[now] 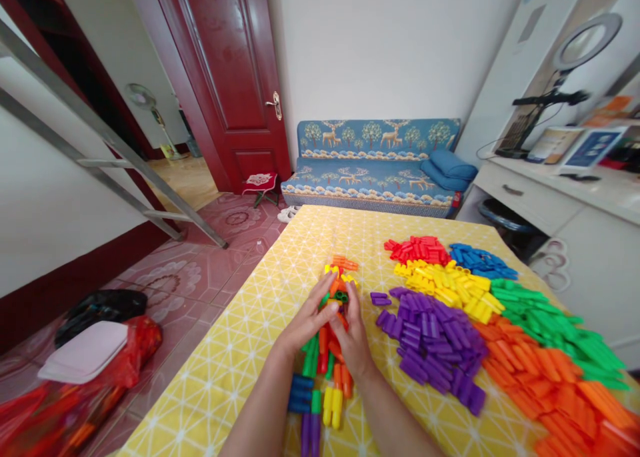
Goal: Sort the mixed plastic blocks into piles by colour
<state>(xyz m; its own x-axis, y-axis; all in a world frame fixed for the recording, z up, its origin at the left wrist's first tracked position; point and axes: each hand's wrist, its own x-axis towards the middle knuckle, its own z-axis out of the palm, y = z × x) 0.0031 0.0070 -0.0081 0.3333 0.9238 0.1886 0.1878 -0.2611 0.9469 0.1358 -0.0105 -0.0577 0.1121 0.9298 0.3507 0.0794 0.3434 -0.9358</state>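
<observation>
A group of coloured plastic pieces (323,347) in red, green, orange, yellow, blue and purple lies on the yellow patterned table (240,330). My left hand (311,315) rests against its upper left side, fingers stretched forward. On the right side, my right hand (353,333) touches the same pieces, its fingers extended. Between the two hands, green, orange and yellow pieces show; part of the group is hidden under the palms. To the right is a pile of purple pieces (435,337), with two purple pieces (381,299) apart at its left.
Sorted piles of red (417,250), yellow (450,287), blue (483,261), green (555,323) and orange pieces (545,377) cover the table's right side. Beyond its far edge stands a blue sofa (370,177). Bags (107,310) lie on the floor at left. A white desk (560,197) is at right.
</observation>
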